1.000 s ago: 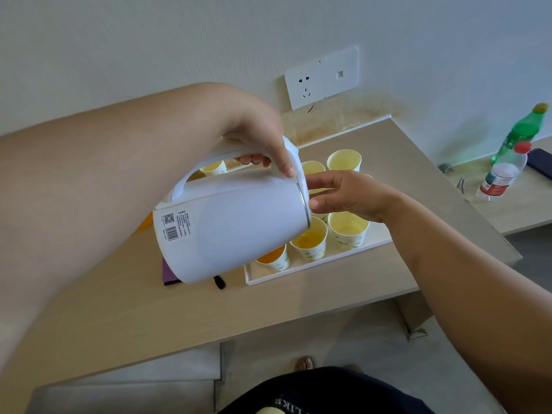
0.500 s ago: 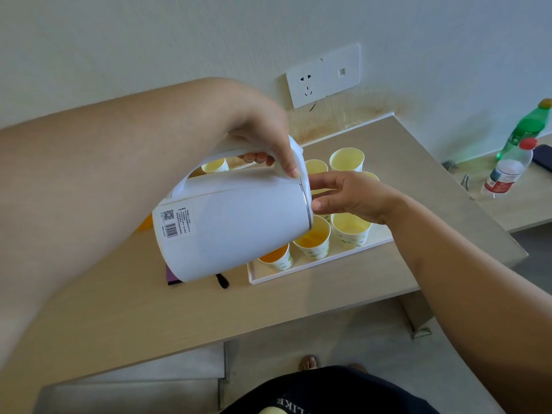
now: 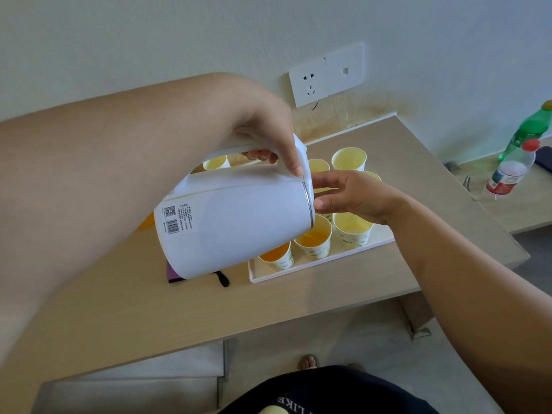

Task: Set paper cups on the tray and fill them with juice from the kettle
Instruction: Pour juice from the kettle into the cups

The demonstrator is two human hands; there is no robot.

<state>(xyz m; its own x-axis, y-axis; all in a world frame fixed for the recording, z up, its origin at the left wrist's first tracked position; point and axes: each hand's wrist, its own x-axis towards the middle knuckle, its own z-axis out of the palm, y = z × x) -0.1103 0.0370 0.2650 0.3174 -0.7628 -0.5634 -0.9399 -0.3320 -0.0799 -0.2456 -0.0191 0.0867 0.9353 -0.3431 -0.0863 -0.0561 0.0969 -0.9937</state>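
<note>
Filling step, mid-pour. White rectangular tray (image 3: 298, 271) sits near the beige table's (image 3: 179, 309) front edge. Its front-row green-print paper cups (image 3: 313, 239) hold orange juice. White plastic kettle (image 3: 239, 222) is tipped over them, left hand (image 3: 268, 135) curled round the handle. Right hand (image 3: 355, 195) is at the rim, thumb and forefinger apart; bracing the rim or a hidden cup, can't tell. Rear cups (image 3: 349, 158) show no juice, so next: shift the spout back and pour slowly.

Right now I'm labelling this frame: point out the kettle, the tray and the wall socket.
kettle (image 3: 239, 222): head view, white side wall.
tray (image 3: 322, 261): head view, near rim.
wall socket (image 3: 309, 85): head view, faceplate.
</note>
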